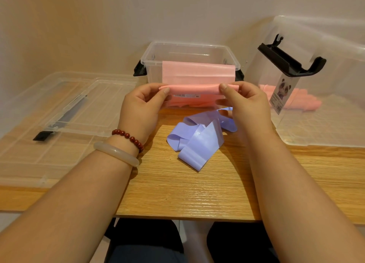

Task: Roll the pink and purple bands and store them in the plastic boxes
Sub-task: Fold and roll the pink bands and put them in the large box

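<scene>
A pink band (194, 88) hangs over the front rim of a small clear plastic box (189, 47) and is partly rolled at its near end. My left hand (142, 106) pinches the roll's left end and my right hand (243, 102) pinches its right end, both held above the table in front of the box. A purple band (199, 138) lies loose and crumpled on the wooden table just below my hands. More pink bands (294, 99) lie inside a large clear box (320, 124) on the right.
A clear lid with a black handle (59, 112) lies flat on the left of the wooden table (187, 193). The large box has a black handle (290, 59) and a panda label. A wall stands close behind. My knees show below the table edge.
</scene>
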A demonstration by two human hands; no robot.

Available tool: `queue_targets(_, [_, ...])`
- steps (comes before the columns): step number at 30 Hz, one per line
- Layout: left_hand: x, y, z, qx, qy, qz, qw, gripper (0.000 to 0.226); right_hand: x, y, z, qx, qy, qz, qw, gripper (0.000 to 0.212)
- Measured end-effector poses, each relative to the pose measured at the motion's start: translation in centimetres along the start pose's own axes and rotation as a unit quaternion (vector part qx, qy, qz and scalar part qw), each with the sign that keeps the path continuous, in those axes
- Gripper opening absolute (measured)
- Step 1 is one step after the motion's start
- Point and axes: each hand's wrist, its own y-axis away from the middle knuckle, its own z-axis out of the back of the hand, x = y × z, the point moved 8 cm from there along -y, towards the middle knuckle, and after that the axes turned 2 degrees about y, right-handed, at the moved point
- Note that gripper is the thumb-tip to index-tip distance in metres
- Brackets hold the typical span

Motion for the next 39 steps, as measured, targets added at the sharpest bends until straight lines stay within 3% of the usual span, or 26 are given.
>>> queue_targets(7, [-0.39, -0.02, 0.14, 0.0, -0.004, -0.02, 1.0, 0.02, 0.08, -0.08, -0.07, -0.011, -0.001, 0.028, 1.0, 0.018])
queue_targets(14, [-0.38, 0.19, 0.09, -0.002, 0.019, -0.01, 1.0, 0.016, 0.14, -0.04, -0.3, 0.011, -0.032, 0.008, 0.999, 0.004])
queue_targets(21, [-0.39, 0.09, 0.17, -0.011, 0.007, -0.017, 1.0, 0.008, 0.22, 0.07, -0.03, -0.007, -0.013, 0.019, 1.0, 0.011])
queue_targets(26, [-0.4, 0.16, 0.16, -0.015, -0.007, -0.02, 1.0, 0.011, -0.01, 0.12, -0.12, -0.017, -0.015, 0.014, 1.0, 0.007])
queue_targets(31, [-0.62, 0.07, 0.15, -0.005, -0.007, -0.029, 1.0, 0.017, 0.24, 0.05, 0.1, -0.027, 0.004, 0.039, 0.999, 0.017])
queue_targets(37, [-0.53, 0.16, 0.24, -0.013, -0.008, -0.025, 1.0, 0.015, 0.44, 0.11, -0.15, -0.006, -0.014, 0.026, 1.0, 0.002])
queue_targets(39, [-0.52, 0.17, 0.11, -0.005, -0.013, -0.027, 1.0, 0.022, 0.31, 0.04, -0.27, 0.002, -0.022, 0.016, 1.0, 0.01])
